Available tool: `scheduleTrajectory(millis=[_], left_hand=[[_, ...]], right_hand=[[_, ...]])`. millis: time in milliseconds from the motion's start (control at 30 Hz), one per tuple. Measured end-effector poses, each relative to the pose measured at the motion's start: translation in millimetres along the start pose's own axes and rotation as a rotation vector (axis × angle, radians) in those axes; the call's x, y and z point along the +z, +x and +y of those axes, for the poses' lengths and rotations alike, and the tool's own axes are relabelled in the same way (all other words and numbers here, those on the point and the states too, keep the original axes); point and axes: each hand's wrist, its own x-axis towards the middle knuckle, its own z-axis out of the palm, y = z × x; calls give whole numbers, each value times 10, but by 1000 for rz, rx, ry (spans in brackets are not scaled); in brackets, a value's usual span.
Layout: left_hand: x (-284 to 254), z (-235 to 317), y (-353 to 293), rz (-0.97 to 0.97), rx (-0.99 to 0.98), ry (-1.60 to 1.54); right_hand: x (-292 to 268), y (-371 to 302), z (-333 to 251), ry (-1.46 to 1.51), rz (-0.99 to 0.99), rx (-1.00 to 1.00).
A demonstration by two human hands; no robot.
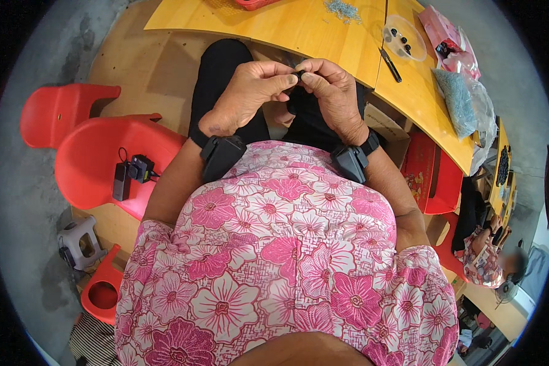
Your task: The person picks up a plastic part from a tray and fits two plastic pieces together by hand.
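Observation:
A small black part (299, 74), its exact kind too small to make out, sits between the fingertips of both hands above my lap. My left hand (250, 91) pinches it from the left with thumb and forefinger. From the other side, the thumb and fingers of my right hand (333, 96) close on it too. Fingers cover most of the part. On the yellow table to the right, a clear round dish (412, 33) holds several similar-looking black pieces (394, 32). Beside the dish lies a black-handled blade tool (390, 64).
The yellow table (329, 52) carries a pile of small silvery pieces (343, 10), a red basket (253, 3) and a bag of grey-blue bits (455, 100). Red chairs (85, 158) stand at left, one with a black device (141, 169) on it. Another person (485, 259) sits far right.

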Motion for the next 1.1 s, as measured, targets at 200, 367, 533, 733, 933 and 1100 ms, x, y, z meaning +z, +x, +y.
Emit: scheduleTrajectory(millis=[200,367,533,733,933,1100], left_hand=[[-51,-22,-7,-52,-41,-77],[55,-14,-25,17,126,74],[43,-39,-7,46,104,49],[59,-37,-28,74,143,135],[70,-90,-1,103,207,130],[74,-144,22,148,277,124]], right_hand=[[-12,-2,-15,7,-29,-9],[-52,-1,8,-22,-13,-14],[-83,13,60,15,-39,-63],[-68,-3,77,-24,-7,-53],[-24,-12,68,-175,33,-150],[11,-26,74,-228,69,-195]])
